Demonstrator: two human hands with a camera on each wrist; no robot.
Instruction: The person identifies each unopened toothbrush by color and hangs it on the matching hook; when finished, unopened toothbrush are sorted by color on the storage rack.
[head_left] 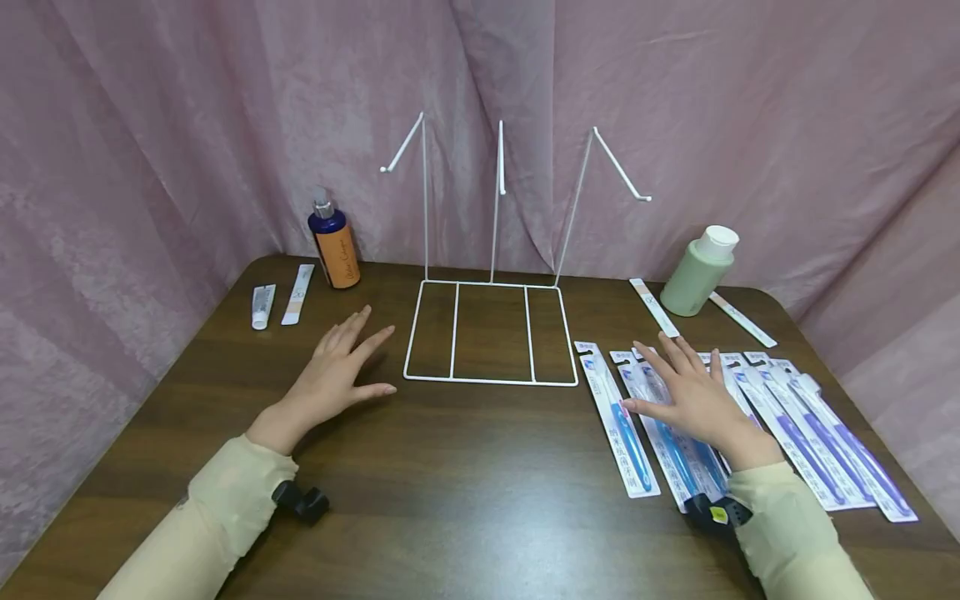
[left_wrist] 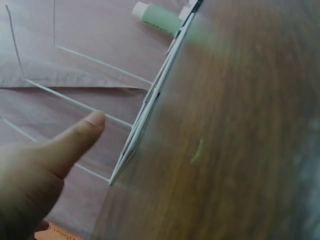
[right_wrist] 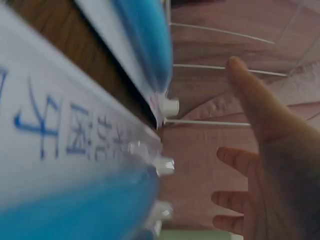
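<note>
My left hand (head_left: 326,375) is held with fingers spread over the table, left of a white wire rack (head_left: 491,382), and holds nothing. The thumb stands out clear of the rack in the left wrist view. My right hand (head_left: 693,396), fingers spread too, is over a row of packaged toothbrushes (head_left: 795,442) and grips none of them. Blue-handled packs lie to the left of the row, purple-handled ones to the right. One blue toothbrush pack (head_left: 618,425) lies a little apart, beside the rack's right front corner. Part of the row is hidden beneath the right hand and wrist.
An orange-and-blue pump bottle (head_left: 339,254), a small tube (head_left: 262,307) and a narrow packet (head_left: 297,294) are at the back left. A green bottle with white cap (head_left: 693,279) stands back right between two narrow white packets (head_left: 652,307). Three hooked rods (head_left: 495,200) rise from the rack before a pink curtain.
</note>
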